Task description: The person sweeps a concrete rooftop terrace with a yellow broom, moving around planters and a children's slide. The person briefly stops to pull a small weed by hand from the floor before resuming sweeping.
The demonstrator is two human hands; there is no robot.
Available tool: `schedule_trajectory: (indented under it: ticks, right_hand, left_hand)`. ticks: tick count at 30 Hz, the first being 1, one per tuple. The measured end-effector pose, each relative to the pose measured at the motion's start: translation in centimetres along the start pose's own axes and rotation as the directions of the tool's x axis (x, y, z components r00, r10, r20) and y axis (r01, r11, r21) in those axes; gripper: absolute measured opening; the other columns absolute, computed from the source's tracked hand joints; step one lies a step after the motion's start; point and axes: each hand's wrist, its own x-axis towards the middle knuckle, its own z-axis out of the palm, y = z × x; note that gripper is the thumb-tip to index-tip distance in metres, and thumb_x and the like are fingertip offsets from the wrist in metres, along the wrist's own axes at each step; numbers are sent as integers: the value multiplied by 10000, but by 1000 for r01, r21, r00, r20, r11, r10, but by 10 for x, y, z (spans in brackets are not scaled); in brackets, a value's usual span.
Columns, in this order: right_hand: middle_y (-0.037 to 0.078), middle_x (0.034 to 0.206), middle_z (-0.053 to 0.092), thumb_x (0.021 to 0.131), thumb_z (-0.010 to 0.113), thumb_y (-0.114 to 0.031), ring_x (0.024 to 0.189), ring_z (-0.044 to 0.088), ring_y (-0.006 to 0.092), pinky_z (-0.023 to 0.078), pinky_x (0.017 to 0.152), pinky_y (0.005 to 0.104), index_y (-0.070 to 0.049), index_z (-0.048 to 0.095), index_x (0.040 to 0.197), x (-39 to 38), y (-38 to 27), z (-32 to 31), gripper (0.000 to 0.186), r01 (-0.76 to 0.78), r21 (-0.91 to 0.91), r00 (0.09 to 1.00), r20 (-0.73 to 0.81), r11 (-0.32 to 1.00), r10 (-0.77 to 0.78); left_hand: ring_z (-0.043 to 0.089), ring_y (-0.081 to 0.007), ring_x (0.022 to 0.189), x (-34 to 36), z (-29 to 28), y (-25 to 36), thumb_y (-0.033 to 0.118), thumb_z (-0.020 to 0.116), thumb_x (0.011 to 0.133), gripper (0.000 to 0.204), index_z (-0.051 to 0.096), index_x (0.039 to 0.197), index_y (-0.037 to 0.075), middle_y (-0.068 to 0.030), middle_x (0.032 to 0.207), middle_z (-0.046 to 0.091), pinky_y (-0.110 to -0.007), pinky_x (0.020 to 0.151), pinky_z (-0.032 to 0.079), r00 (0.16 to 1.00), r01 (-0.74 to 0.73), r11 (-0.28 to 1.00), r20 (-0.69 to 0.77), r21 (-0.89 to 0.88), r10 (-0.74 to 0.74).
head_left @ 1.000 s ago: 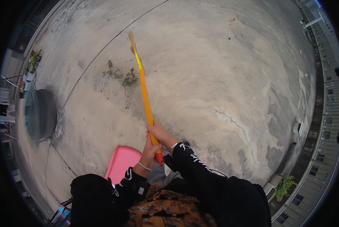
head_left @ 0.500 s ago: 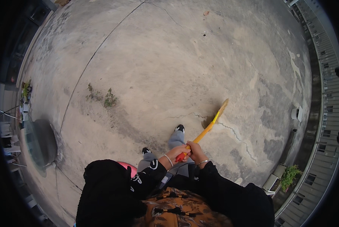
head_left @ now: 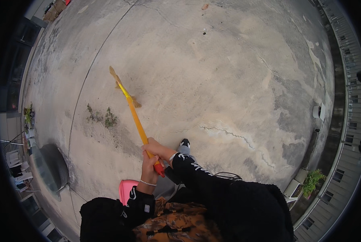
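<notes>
Both of my hands are wrapped round the yellow handle of a broom [head_left: 137, 122], which slants away to the far left. My right hand [head_left: 157, 148] grips the handle higher up, its arm crossing in front of me. Below it, my left hand [head_left: 150, 171], with a beaded bracelet, is closed near the red end cap. The straw-coloured head of the broom is over the concrete, past some weeds; whether it touches the ground I cannot tell. Beside my left forearm shows a pink plastic thing [head_left: 127, 190], partly hidden by my arm.
Small green weeds [head_left: 110, 118] grow from the concrete ground [head_left: 221, 80] left of the handle. A large dark round object [head_left: 53, 167] with a glassy sheet stands at the left. A potted plant [head_left: 313, 182] and a ribbed wall [head_left: 352, 133] line the right side.
The broom has swung from pointing far right to pointing far left, both hands moving left with it. My right arm now crosses my body, and more of the pink thing shows.
</notes>
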Motion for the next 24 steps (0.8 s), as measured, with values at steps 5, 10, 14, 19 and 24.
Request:
schedule_trajectory:
  ticks: [5,10,14,19,24]
  right_hand:
    - [136,888,500,743,587,-172,775,523,198,457,652,317,47,396,1032,-51,-15,-45,409,111,-246,951,-254,963,-175]
    - [101,763,523,767,565,-161,638,524,163,452,535,291,35,465,914,-71,-40,-119,265,99,89,913,-404,991,-54]
    - [78,647,527,797,516,-150,521,521,161,438,447,266,21,505,818,-53,-59,-183,173,42,440,876,-448,897,179]
    - [70,620,523,787,508,-173,461,497,162,429,430,279,0,523,762,22,-106,-233,176,-179,480,857,-352,859,375]
    - [61,582,536,752,533,-210,441,488,152,388,386,251,19,558,751,158,-169,-184,230,-75,-70,978,-199,995,59]
  left_hand:
    - [549,-195,580,4,33,-7,61,489,783,408,320,1155,77,-89,786,506,-303,530,476,936,270,962,228,34,-270]
    - [495,-147,520,69,53,-14,50,482,800,231,390,1012,54,-73,753,494,-262,487,409,712,551,832,479,72,-513]
    - [467,-122,514,149,94,-16,82,488,815,161,423,951,28,-66,740,493,-242,466,366,574,691,714,517,112,-635]
    - [478,-135,510,238,127,12,135,535,806,132,469,837,25,-75,707,520,-243,459,371,588,767,641,389,9,-709]
    - [438,-107,527,279,89,112,162,497,820,178,457,930,28,-44,735,472,-231,481,359,843,525,805,297,-276,-448]
